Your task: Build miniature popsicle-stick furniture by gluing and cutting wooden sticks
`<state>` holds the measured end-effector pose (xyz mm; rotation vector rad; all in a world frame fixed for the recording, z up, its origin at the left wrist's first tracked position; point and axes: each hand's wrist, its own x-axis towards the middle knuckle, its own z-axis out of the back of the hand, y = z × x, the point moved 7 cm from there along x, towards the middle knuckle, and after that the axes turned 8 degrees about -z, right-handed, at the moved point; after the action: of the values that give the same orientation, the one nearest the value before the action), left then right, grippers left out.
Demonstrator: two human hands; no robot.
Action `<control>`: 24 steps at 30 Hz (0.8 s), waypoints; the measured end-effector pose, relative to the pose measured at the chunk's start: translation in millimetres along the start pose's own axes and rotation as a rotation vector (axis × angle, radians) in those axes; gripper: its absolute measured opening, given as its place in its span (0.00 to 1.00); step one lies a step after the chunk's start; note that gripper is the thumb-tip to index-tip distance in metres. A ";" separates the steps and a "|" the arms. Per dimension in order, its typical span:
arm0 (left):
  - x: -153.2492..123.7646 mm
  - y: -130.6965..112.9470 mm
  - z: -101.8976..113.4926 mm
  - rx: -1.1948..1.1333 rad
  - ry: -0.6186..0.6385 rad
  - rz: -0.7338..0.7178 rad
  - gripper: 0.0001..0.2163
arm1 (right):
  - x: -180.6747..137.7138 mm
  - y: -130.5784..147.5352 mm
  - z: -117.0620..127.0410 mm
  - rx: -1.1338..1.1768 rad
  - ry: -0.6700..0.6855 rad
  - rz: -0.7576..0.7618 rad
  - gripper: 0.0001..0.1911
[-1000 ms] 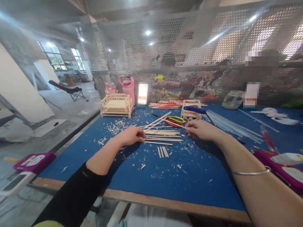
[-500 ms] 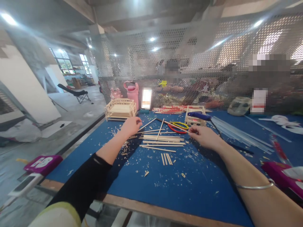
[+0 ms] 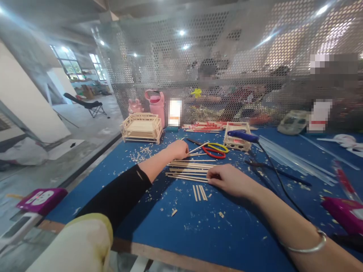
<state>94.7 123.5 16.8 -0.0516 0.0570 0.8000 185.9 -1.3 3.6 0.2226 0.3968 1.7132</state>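
My left hand [image 3: 179,150] is closed on a thin wooden stick [image 3: 200,148], which slants up to the right towards the scissors. Below it, a row of long wooden sticks [image 3: 188,170] lies crosswise on the blue table. My right hand [image 3: 224,178] reaches in from the right, thumb and fingers pinched at the right end of the nearest long stick [image 3: 187,178]. Several short sticks [image 3: 200,192] lie side by side just in front of the row. Scissors [image 3: 215,150] with red and yellow handles rest open behind my hands.
At the back stand a wooden stick frame [image 3: 141,127], a pink bottle [image 3: 157,107] and a smaller frame [image 3: 236,138] with a blue glue gun [image 3: 244,135] by it. Clear glue sticks [image 3: 295,160] and pliers [image 3: 279,173] lie right. Wood scraps litter the blue table [image 3: 210,226].
My left hand has moved right, over the back of the row. My right hand has come left and nearer, from the slanted stick to the right ends of the long sticks.
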 end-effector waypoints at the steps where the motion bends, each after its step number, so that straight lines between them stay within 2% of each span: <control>1: -4.9 3.2 3.9 -0.001 -0.047 0.017 0.14 | 1.2 0.7 -0.7 -0.016 -0.017 0.002 0.07; 3: -20.8 7.8 14.8 -0.017 -0.163 0.044 0.16 | 2.3 1.9 -1.6 -0.047 -0.036 0.011 0.07; 5: -43.6 7.6 23.4 -0.060 -0.236 0.039 0.13 | 1.8 1.2 -0.9 -0.090 -0.037 0.012 0.07; 9: -90.5 -3.1 19.0 -0.168 -0.125 0.013 0.09 | -1.3 -14.8 5.4 -0.166 0.017 -0.086 0.07; 12: -110.2 -20.7 12.6 -0.195 -0.092 -0.034 0.08 | -4.1 -30.1 11.0 -0.174 0.069 -0.169 0.07; 17: -103.7 -51.8 -2.6 -0.204 -0.065 -0.128 0.09 | -6.3 -37.2 11.1 -0.128 0.125 -0.185 0.04; 21: -94.0 -58.5 -18.5 -0.250 0.026 -0.199 0.07 | -6.1 -31.7 7.6 -0.089 0.140 -0.147 0.01; 24: -97.8 -58.4 -20.4 -0.298 -0.019 -0.222 0.06 | -5.6 -26.4 8.3 -0.107 0.111 -0.124 0.02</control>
<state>68.0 11.5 4.8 -0.3268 -0.0849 0.5818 214.0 -1.9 1.5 0.0239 0.3913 1.6231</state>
